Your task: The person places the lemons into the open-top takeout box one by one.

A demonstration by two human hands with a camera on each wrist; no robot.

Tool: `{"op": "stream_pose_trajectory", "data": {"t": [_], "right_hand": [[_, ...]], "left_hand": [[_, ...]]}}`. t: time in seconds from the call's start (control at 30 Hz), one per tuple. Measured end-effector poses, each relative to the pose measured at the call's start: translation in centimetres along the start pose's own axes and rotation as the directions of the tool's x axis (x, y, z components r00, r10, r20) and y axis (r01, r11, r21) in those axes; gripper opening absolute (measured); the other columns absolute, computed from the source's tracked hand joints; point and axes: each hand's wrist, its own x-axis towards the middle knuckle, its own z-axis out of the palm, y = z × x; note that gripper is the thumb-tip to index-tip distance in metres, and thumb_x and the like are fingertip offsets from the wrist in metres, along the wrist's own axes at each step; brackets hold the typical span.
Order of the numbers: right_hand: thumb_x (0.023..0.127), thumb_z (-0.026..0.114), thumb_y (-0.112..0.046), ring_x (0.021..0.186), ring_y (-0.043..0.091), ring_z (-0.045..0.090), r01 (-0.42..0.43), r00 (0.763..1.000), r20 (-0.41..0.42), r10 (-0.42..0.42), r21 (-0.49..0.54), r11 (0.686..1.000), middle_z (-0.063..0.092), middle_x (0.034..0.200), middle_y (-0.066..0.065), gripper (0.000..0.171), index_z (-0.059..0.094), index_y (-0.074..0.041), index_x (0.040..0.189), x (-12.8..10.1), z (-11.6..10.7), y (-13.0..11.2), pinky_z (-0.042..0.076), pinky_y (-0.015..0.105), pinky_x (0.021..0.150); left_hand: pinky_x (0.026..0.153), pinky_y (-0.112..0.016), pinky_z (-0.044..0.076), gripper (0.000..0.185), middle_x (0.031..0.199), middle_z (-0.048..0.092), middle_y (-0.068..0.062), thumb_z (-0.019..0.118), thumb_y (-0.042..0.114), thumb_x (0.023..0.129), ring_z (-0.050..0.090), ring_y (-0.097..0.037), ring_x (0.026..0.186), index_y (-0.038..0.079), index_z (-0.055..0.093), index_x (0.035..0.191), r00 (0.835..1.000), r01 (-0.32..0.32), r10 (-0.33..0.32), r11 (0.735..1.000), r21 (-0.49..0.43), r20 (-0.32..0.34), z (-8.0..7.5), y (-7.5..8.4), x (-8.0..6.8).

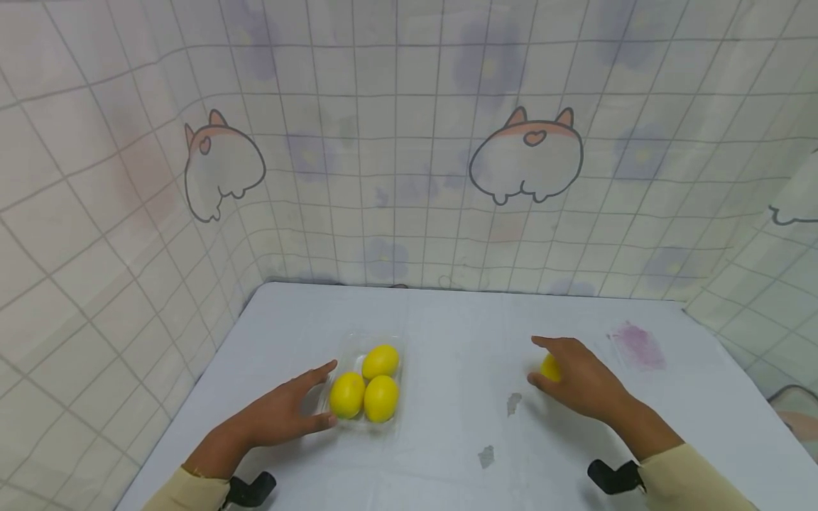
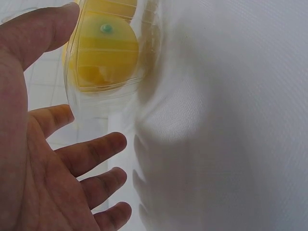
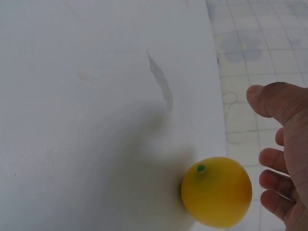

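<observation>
A clear plastic tray [image 1: 402,342] with three yellow lemons [image 1: 381,399] in it stands on the table, left of the middle. My left hand [image 1: 281,413] is beside its left side, thumb and forefinger spread. In the left wrist view the thumb tip overlaps the tray's clear wall [image 2: 108,89], and the other fingers lie apart, holding nothing. Farther right, my right hand [image 1: 586,380] reaches over a single lemon [image 1: 550,367], mostly hidden behind it in the head view. From the right wrist, this lemon [image 3: 216,192] shows a green tip, with a gap between it and the loosely bent fingers.
A white cloth covers the table [image 1: 447,319]. Two grey patches [image 1: 487,456] and a pink stain [image 1: 637,346] mark it. Behind hangs a checked curtain [image 1: 409,177] with cartoon animals. Part of another person's arm [image 1: 802,426] shows at the right edge.
</observation>
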Motion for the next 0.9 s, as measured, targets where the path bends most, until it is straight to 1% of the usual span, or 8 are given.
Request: {"op": "stream_pose_trajectory", "data": {"t": [0.13,0.37,0.57,0.9], "right_hand": [[0.092,0.078,-0.032,0.126,0.042,0.051,-0.010,1.000,-0.003,0.010,-0.015,1.000,0.057,0.138,0.022,0.067,0.053,-0.003,0.147,-0.3,-0.2,0.4,0.044,0.061,0.105],[0.092,0.078,-0.031,0.129,0.046,0.048,-0.026,1.000,-0.004,0.026,-0.008,1.000,0.056,0.140,0.024,0.068,0.052,0.000,0.146,-0.7,-0.5,1.3,0.038,0.064,0.108],[0.091,0.079,-0.036,0.134,0.049,0.043,-0.060,0.998,0.015,0.060,-0.004,0.998,0.052,0.145,0.026,0.074,0.049,0.001,0.148,-0.8,-0.3,2.1,0.033,0.067,0.111],[0.088,0.081,-0.037,0.134,0.051,0.044,-0.072,0.997,0.027,0.072,-0.004,0.997,0.051,0.146,0.029,0.081,0.048,0.005,0.147,-0.9,-0.1,2.9,0.033,0.068,0.110]], "left_hand": [[0.116,-0.066,0.028,0.098,0.158,0.043,-0.010,0.078,0.060,0.084,0.034,-0.036,0.148,0.028,0.030,0.163,1.000,0.001,-0.001,1.000,0.000,0.000,0.0,0.0,0.0],[0.116,-0.065,0.028,0.098,0.159,0.042,-0.009,0.077,0.062,0.084,0.034,-0.036,0.148,0.028,0.030,0.163,1.000,-0.012,0.012,1.000,0.001,-0.002,-0.1,-0.1,-0.1],[0.116,-0.065,0.028,0.098,0.159,0.042,-0.010,0.076,0.063,0.084,0.033,-0.036,0.148,0.027,0.029,0.163,1.000,-0.015,0.015,1.000,-0.002,0.002,-0.1,-0.1,-0.1],[0.116,-0.066,0.028,0.097,0.160,0.042,-0.010,0.075,0.063,0.084,0.033,-0.036,0.148,0.030,0.029,0.163,1.000,-0.017,0.017,1.000,0.002,-0.002,-0.1,-0.3,-0.1]]}}
